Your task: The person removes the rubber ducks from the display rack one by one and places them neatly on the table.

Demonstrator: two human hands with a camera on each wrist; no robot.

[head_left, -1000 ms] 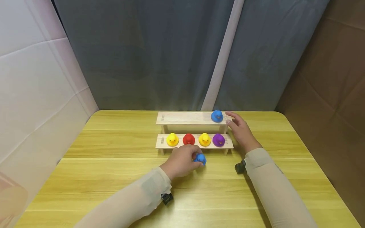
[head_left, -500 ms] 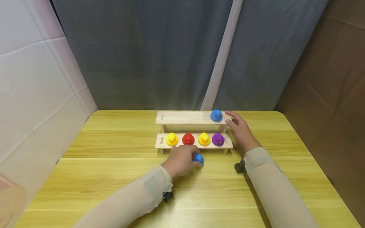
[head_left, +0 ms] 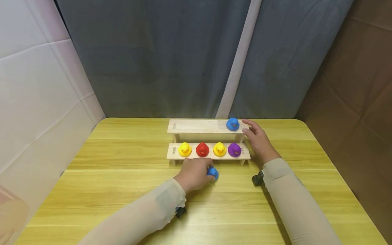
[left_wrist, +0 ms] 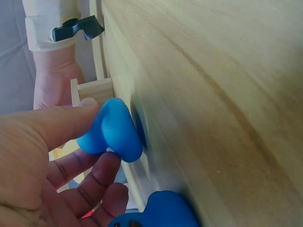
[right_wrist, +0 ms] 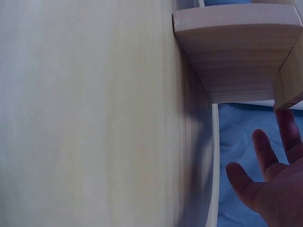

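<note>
My left hand (head_left: pixel 196 174) pinches a blue rubber duck (head_left: pixel 213 173) between thumb and fingers, just in front of the lower shelf. In the left wrist view that duck (left_wrist: pixel 116 130) is tilted close to the tabletop. A second blue duck (left_wrist: pixel 163 210) lies near it, hidden from the head view. My right hand (head_left: pixel 260 143) is at the right end of the upper wooden shelf (head_left: pixel 199 126), fingers extended and thumb near its front edge. Beside those fingertips sits another blue duck (head_left: pixel 233 124). In the right wrist view, one fingertip passes behind the shelf's wood (right_wrist: pixel 236 52).
The lower shelf (head_left: pixel 174 156) carries a yellow duck (head_left: pixel 185 149), a red duck (head_left: pixel 202 149), another yellow duck (head_left: pixel 219 149) and a purple duck (head_left: pixel 234 150). Under both shelves is a wooden table (head_left: pixel 122 190). A grey curtain (head_left: pixel 137 68) hangs behind.
My left hand has moved slightly left and toward me with the blue duck, and sits a little lower. My right hand and the ducks on the shelves have stayed in place.
</note>
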